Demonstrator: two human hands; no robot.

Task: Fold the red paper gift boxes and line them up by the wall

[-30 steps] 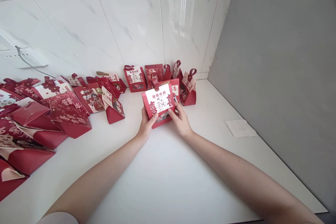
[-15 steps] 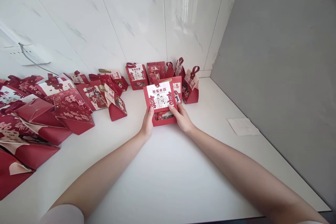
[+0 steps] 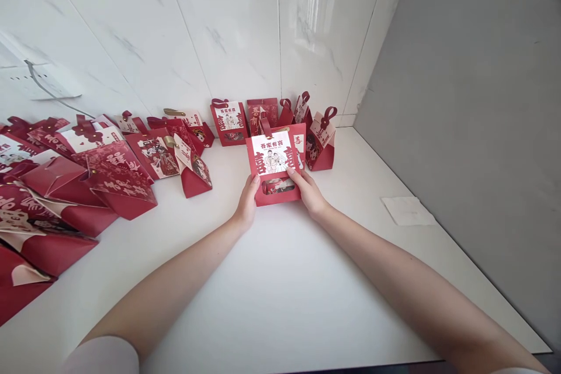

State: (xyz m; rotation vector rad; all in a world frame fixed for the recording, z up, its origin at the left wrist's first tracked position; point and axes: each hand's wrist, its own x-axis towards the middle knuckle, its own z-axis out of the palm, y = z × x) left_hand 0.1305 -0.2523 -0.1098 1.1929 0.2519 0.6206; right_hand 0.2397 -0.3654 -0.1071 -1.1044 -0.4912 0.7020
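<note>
Between my two hands is a red wedding favor box (image 3: 274, 155), its front facing me, with a white panel of a printed couple, a window below it and a ribbon loop on top. My left hand (image 3: 248, 201) grips its left edge, thumb at the front. On the other side my right hand (image 3: 310, 191) holds the right edge, thumb laid on the front. Directly behind is another favor box (image 3: 298, 141), partly hidden. Farther back, a box with a couple print (image 3: 229, 123) and a dark red box (image 3: 262, 112) stand against the wall.
Many red favor boxes (image 3: 118, 178) crowd the left side of the white table (image 3: 245, 298). One small box (image 3: 193, 166) stands at that group's right end. A folded white paper (image 3: 407, 211) lies at right, beside a grey panel (image 3: 473, 99). Tiled wall (image 3: 232, 23) behind.
The held box has turned slightly and now shows its front and window more squarely. My left thumb has moved down toward its edge. The camera view has shifted a little.
</note>
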